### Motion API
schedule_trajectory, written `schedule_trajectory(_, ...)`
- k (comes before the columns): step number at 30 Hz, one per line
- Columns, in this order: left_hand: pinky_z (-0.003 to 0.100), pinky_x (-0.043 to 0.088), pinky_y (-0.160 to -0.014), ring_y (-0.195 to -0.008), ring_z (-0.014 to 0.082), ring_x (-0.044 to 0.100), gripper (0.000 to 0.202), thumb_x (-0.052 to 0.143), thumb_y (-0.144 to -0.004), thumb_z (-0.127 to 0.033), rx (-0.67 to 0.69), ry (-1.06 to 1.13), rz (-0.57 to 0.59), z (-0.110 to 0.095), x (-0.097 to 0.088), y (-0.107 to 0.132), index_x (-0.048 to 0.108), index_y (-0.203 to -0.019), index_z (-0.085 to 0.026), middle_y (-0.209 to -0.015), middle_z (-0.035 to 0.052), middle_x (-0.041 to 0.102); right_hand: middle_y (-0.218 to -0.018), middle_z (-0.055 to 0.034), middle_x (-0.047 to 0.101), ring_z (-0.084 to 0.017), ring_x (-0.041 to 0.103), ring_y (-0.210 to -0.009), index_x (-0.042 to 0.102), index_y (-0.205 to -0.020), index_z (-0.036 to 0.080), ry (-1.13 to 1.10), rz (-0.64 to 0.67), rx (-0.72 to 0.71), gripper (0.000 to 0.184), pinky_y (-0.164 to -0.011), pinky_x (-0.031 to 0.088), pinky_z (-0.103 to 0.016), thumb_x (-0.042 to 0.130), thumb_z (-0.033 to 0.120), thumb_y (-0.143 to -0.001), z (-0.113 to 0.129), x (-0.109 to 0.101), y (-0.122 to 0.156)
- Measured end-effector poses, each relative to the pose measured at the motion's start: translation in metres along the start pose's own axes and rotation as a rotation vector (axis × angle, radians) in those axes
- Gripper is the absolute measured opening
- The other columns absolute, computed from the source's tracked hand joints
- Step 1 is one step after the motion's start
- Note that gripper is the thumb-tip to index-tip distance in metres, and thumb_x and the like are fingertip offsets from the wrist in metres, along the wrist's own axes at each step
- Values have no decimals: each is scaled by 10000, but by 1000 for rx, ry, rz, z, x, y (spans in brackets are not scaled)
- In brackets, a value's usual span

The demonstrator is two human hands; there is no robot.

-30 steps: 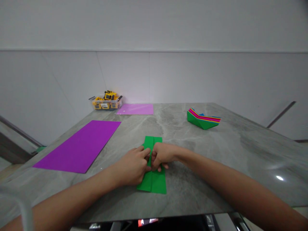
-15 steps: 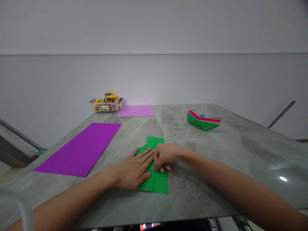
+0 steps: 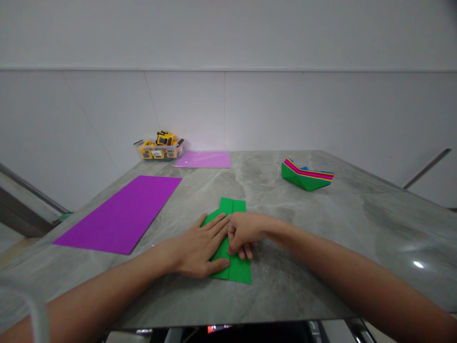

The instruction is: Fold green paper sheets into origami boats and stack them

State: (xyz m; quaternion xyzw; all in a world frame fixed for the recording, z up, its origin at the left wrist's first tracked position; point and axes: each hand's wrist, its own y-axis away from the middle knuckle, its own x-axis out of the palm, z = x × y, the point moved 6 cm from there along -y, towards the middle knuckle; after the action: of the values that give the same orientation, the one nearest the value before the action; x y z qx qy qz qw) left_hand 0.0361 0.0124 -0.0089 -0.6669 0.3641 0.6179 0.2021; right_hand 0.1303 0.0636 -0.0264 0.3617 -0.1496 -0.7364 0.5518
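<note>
A folded sheet of green paper lies on the table in front of me, with a lengthwise line down its middle. My left hand is spread flat over the paper's left side, fingers stretched toward the middle. Curled into a fist, my right hand presses its knuckles on the paper just right of my left fingertips. Part of the paper is covered by both hands, so its full shape is hidden there.
A large purple sheet lies at the left. Farther back are a pinkish-purple pack of paper and a clear plastic box of yellow toy vehicles. A green paper boat with coloured stripes stands right of centre on the grey marbled table.
The view has tilted down a little, so the things on the table sit slightly higher. Both hands stay pressed on the green paper in nearly the same spots.
</note>
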Motion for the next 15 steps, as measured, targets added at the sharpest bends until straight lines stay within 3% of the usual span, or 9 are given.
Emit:
schedule_trajectory(5, 587, 90, -1151, -1464, 340, 50, 855, 377, -901, -645, -14, 12, 23, -2, -3, -2, 86, -1534, -151, -1596, 173, 70, -503, 54, 646, -71, 600, -436, 658, -610, 145, -25, 49, -33, 158, -422, 382, -154, 680, 249, -727, -3, 1, -2)
schedule_trajectory(15, 626, 92, -1137, -1460, 363, 47, 944, 421, -850, -695, -23, 17, 50, -2, -4, -1, 99, -1531, -127, -1591, 189, 68, -495, 57, 642, -64, 596, -421, 648, -592, 134, -35, 88, -2, 169, -408, 366, -153, 673, 214, -739, -2, 4, -2)
